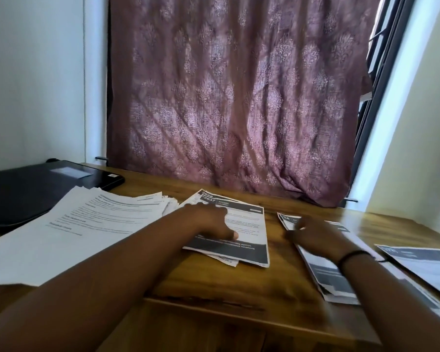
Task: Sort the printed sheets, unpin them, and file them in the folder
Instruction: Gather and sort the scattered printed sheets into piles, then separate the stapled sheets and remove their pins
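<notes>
A small pile of printed sheets with black bands (249,240) lies at the middle of the wooden table (214,283). My left hand (211,222) rests flat on its left side, fingers curled over the paper. To the right lies a second, narrower pile (323,275), and my right hand (313,236) presses on its far end; whether it grips a sheet is blurred. A further printed sheet (422,265) sits at the right edge. A large stack of white text pages (87,224) spreads on the left. A black folder (36,189) lies at the far left.
A purple patterned curtain (239,97) hangs right behind the table's far edge. White walls close in on the left and right, with a barred window (381,47) at the upper right. The table's front edge runs just below my forearms.
</notes>
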